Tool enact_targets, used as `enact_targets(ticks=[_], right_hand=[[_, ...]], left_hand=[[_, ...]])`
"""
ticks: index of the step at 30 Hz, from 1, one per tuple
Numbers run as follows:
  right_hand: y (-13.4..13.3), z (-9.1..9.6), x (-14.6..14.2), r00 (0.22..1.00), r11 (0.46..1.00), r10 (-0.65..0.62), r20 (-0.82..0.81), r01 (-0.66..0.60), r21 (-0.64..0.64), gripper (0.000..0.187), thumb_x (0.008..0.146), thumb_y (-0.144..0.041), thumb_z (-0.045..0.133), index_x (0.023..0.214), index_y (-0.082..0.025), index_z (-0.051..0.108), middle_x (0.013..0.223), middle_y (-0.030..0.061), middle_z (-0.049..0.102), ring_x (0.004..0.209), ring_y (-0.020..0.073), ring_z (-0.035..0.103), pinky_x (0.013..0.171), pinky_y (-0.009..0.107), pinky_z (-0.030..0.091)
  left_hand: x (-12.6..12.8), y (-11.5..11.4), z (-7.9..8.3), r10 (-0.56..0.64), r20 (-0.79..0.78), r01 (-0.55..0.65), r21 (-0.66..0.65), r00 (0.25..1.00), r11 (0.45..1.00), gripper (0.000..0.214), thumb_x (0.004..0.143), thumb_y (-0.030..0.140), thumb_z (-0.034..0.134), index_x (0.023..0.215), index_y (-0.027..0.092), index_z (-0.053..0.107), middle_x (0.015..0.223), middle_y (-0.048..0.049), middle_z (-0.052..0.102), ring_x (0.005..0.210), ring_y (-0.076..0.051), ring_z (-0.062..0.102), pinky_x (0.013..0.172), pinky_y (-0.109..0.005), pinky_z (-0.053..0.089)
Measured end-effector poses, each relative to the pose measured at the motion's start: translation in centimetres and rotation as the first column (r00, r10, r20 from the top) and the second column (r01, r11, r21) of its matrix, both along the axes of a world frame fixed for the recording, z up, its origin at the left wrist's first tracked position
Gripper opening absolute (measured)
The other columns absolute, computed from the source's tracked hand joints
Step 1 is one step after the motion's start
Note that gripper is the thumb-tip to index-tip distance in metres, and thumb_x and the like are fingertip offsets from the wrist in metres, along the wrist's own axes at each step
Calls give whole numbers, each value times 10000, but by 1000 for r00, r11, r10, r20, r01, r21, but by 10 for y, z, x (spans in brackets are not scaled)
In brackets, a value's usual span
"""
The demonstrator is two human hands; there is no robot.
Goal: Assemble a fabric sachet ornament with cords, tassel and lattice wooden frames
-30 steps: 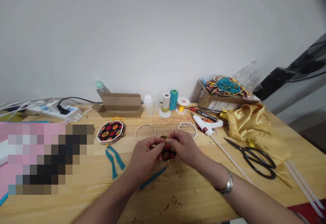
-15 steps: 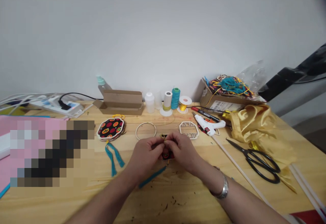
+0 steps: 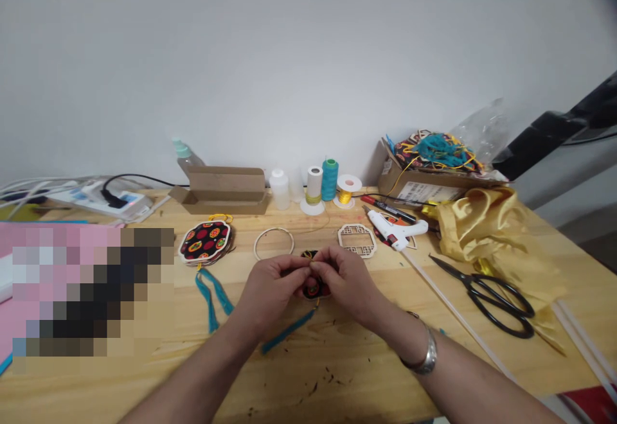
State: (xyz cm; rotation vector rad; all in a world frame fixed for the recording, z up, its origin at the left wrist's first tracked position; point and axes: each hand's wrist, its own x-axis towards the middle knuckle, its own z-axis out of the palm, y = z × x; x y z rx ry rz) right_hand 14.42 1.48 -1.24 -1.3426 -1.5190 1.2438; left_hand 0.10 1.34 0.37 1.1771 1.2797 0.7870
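The left hand (image 3: 274,286) and right hand (image 3: 348,284), both pinched closed at the far end of the patterned pendant (image 3: 315,291), flank it equally closely over the worktop (image 3: 284,388), its 1 blue tassel (image 3: 288,332) slanting near-left.

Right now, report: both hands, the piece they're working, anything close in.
Left hand and right hand pinched together at the top of the patterned piece, partly covering it. Teal tassel on the table. Pale ring, lattice frame just beyond.
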Motion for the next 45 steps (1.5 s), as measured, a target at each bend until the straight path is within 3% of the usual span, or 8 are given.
enact_targets(ticks=[5, 13, 21, 28, 36, 45], right_hand=[[1, 0, 0, 1000, 999, -21, 14, 20, 27, 83, 767, -202, 511, 709, -184, 567, 620, -16, 579, 549, 101, 532, 516, 216, 436], [5, -2, 2, 989, 996, 12, -146, -24, -82, 48, 739, -224, 538, 709, -187, 534, 585, -36, 572, 497, 90, 517, 477, 207, 418], [8, 14, 4, 954, 969, -1, -298, -72, -235, 81, 663, -218, 584, 676, -160, 529, 529, -59, 531, 444, 61, 474, 434, 184, 376], [9, 14, 8, 932, 960, 50, -358, -143, -239, 116, 644, -229, 618, 673, -155, 534, 487, -69, 508, 418, 48, 434, 426, 177, 353], [9, 13, 9, 936, 959, 41, -349, -134, -248, 145, 672, -272, 622, 695, -155, 540, 500, -70, 497, 431, 51, 425, 438, 184, 346], [11, 12, 11, 958, 961, 66, -279, -136, -241, 162, 700, -300, 596, 655, -145, 591, 512, -48, 514, 452, 61, 426, 450, 192, 338]], left_hand=[[-1, 0, -1, 9, 34, -8, -21, 999, 1000, 140, 693, 248, 610, 733, 151, 702, 586, -7, 651, 532, -107, 527, 533, -211, 396], [-4, 3, 3, -15, 74, 19, -56, 997, 998, 97, 664, 227, 647, 703, 158, 703, 551, 16, 629, 495, -77, 488, 493, -182, 361], [-4, 4, 0, -8, 165, 28, -118, 986, 993, 116, 653, 258, 684, 678, 145, 688, 549, 16, 602, 481, -68, 465, 461, -178, 328], [-5, 4, -1, -27, 217, 62, -154, 976, 986, 128, 646, 269, 701, 665, 144, 679, 547, 19, 601, 492, -59, 462, 472, -170, 310], [-6, 4, -2, -48, 183, 71, -122, 982, 990, 161, 673, 308, 677, 668, 147, 666, 528, 32, 561, 471, -58, 420, 450, -176, 272], [-8, 6, -5, 54, 242, -29, -104, 969, 994, 160, 665, 292, 687, 671, 135, 656, 510, 38, 534, 472, -51, 428, 455, -167, 292]])
